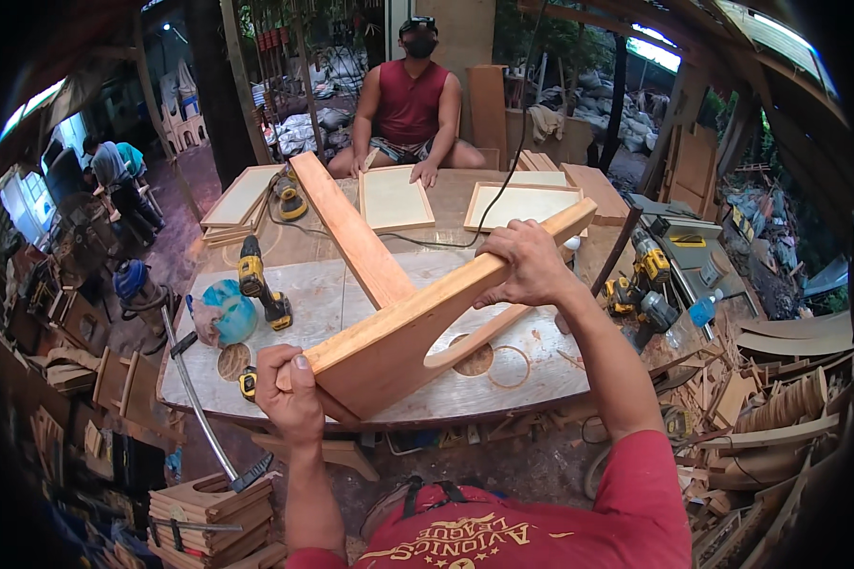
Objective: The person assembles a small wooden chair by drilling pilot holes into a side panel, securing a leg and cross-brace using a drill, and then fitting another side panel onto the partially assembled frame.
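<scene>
Your left hand (292, 396) pinches the near-L corner of the orange-brown wooden panel w/ a rounded cutout (380, 375), thumb at its top edge; your right hand (527, 261) is wrapped over that edge nr the far end. Panel's tilted over the pale stained worktop (560, 356); can't tell if its lower edge touches. The long flat wooden plank (356, 237) juts away behind it, joint hidden, so a loose fit could let it drop if you twist. Swing L & it could clip the yellow-and-black cordless drill (252, 270); thin black cable (446, 245) might snag too
</scene>
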A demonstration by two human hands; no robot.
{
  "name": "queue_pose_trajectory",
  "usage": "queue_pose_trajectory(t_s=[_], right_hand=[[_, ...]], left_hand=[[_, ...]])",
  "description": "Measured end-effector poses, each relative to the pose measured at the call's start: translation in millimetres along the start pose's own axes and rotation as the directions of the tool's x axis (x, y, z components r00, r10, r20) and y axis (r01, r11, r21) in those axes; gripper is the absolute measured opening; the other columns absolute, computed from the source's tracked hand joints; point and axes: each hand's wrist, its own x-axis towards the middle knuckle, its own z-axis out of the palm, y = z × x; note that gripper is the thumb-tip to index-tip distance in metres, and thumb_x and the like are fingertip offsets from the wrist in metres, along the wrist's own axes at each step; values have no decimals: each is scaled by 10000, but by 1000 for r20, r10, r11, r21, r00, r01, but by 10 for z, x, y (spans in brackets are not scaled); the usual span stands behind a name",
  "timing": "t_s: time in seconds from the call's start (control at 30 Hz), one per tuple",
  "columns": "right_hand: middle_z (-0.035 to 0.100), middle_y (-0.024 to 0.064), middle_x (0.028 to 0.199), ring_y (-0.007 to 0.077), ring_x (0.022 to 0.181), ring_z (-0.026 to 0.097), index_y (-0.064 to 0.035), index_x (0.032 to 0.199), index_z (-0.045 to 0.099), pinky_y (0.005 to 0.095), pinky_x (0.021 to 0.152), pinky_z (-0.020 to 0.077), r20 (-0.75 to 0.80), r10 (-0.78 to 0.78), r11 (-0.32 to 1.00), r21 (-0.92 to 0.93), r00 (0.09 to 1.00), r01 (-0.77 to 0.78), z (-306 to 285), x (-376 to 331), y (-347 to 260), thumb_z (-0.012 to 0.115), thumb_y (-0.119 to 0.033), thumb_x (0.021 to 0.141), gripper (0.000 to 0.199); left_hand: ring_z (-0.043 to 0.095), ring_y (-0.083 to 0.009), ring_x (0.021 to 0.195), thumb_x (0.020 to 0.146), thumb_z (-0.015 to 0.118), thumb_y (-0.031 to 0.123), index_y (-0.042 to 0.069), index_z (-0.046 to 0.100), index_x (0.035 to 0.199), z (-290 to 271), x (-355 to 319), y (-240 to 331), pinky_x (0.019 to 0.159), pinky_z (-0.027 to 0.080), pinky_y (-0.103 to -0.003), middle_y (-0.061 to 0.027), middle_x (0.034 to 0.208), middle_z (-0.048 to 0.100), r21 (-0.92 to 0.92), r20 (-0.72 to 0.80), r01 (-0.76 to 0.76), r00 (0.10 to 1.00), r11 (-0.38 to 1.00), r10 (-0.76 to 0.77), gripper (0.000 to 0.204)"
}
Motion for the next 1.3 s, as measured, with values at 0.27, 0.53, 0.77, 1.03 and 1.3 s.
queue_pose_trajectory(t_s=[0.27,0.53,0.77,1.03,1.3], right_hand=[[681,35,996,261,987,607,-140,1049,762,420,934,436,30,58,998,-26,998,-57,-3,-24,-34,933,-591,522,714],[677,43,1063,275,1028,589,-148,1170,752,433,1001,408,-104,-6,1000,-12,995,5,105,-16,-9,925,-596,552,783],[677,46,1099,281,1091,588,-172,1234,741,437,1017,402,-148,-22,1000,1,989,23,141,-31,33,927,-576,575,795],[685,75,1139,295,1139,597,-183,1274,725,448,1059,379,-172,-48,998,23,984,53,236,-60,137,871,-617,655,770],[577,179,1390,389,1321,511,-95,1431,572,525,1186,295,-415,-109,990,32,903,134,343,-375,139,863,-367,760,781]], left_hand=[[577,-185,904,965,662,126,-12,624,987,-14,10,5,829,472,-322,-99,986,614,20,10,-51,999,998,51,146],[642,-273,978,942,710,176,-23,651,1141,-69,498,563,907,506,-382,-157,1080,685,197,293,-56,956,979,-4,286],[598,-446,1246,943,741,375,-70,528,1402,769,837,530,1078,467,-483,-290,1307,618,463,394,-55,907,885,-149,674],[627,-509,1219,938,620,688,-96,428,1470,1115,1016,361,1080,485,-495,-354,1317,632,763,236,219,781,608,-578,967],[748,-386,980,932,592,712,69,781,1097,1121,990,271,882,557,-488,-256,969,759,831,298,139,705,538,-643,691]])
